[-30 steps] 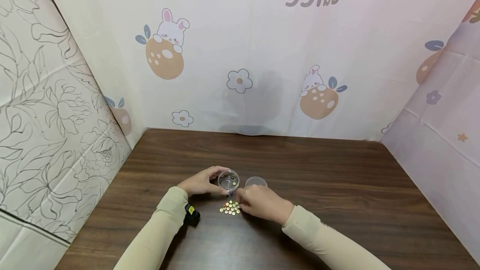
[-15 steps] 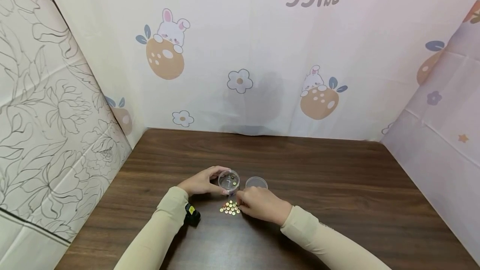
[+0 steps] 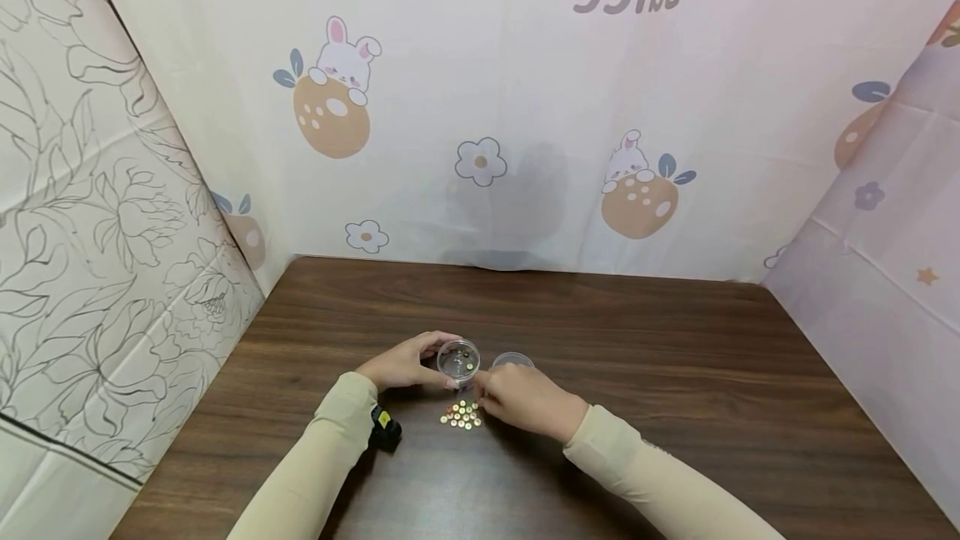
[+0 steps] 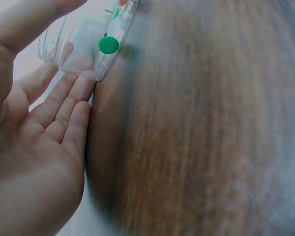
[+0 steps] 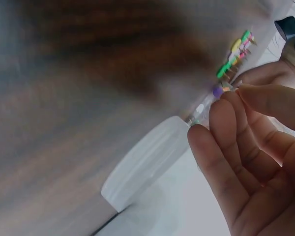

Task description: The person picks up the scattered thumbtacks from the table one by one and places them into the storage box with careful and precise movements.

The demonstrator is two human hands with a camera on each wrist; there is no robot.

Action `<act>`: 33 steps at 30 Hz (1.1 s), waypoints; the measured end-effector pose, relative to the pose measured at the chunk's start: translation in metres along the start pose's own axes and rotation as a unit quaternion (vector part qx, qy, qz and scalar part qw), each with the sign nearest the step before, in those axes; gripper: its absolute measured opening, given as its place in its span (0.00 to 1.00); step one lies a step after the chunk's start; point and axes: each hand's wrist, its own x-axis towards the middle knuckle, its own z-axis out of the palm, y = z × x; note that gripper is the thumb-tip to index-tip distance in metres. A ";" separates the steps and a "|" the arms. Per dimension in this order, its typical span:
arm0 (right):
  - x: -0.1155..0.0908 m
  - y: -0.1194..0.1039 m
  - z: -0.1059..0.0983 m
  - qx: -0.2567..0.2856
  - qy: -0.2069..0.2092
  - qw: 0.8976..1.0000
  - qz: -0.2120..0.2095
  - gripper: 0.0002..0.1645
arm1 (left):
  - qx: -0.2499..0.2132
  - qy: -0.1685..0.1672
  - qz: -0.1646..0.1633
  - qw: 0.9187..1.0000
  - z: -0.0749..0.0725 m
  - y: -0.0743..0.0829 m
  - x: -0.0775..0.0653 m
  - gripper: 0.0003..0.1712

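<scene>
My left hand (image 3: 405, 363) holds a clear round plastic tub (image 3: 458, 360) on the table, thumb at the near side and fingers behind. Inside it are a few thumbtacks; a green thumbtack (image 4: 108, 45) shows through the wall in the left wrist view. My right hand (image 3: 528, 400) is just right of the tub, thumb and index finger pinched together with a small pointed tip, apparently a thumbtack's, at the fingertips. A purple head (image 5: 218, 91) shows beside them. Several thumbtacks (image 3: 461, 415) with coloured heads lie points up in a cluster in front of the tub.
A clear round lid (image 3: 514, 359) lies right of the tub, partly behind my right hand. A black wrist camera (image 3: 386, 430) sits on my left wrist, close to the table. The brown wooden table (image 3: 637, 340) meets a printed curtain (image 3: 495, 90) at the back.
My right hand has moved slightly up and away from the thumbtack cluster, toward the tub's near right side, covering more of the lid. My left hand and the tub stay in place.
</scene>
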 end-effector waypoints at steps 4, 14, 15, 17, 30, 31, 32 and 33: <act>0.002 0.001 -0.004 0.001 0.022 1.000 -0.005 0.04 | 0.008 0.005 -0.002 1.000 0.001 -0.011 0.004 0.42; 0.006 0.005 -0.008 0.027 0.035 0.999 0.014 0.02 | 0.022 0.013 -0.012 1.000 0.000 -0.027 0.012 0.41; 0.006 0.005 -0.008 0.030 0.039 0.999 0.015 0.02 | 0.023 0.012 -0.014 1.000 0.000 -0.027 0.012 0.41; 0.008 0.005 -0.008 0.032 0.052 0.998 0.017 0.03 | 0.024 0.011 -0.017 1.000 0.000 -0.026 0.011 0.41; 0.022 0.008 -0.005 0.026 0.098 0.994 0.034 0.05 | 0.024 0.012 -0.018 0.999 0.001 -0.025 0.010 0.41; 0.024 0.008 -0.005 0.027 0.098 0.994 0.035 0.05 | 0.026 0.014 -0.018 0.999 0.001 -0.025 0.010 0.40; 0.025 0.009 -0.005 0.027 0.097 0.994 0.035 0.05 | 0.027 0.014 -0.021 0.999 0.002 -0.025 0.010 0.40; 0.026 0.009 -0.005 0.028 0.097 0.994 0.036 0.04 | 0.028 0.015 -0.020 0.999 0.002 -0.024 0.010 0.40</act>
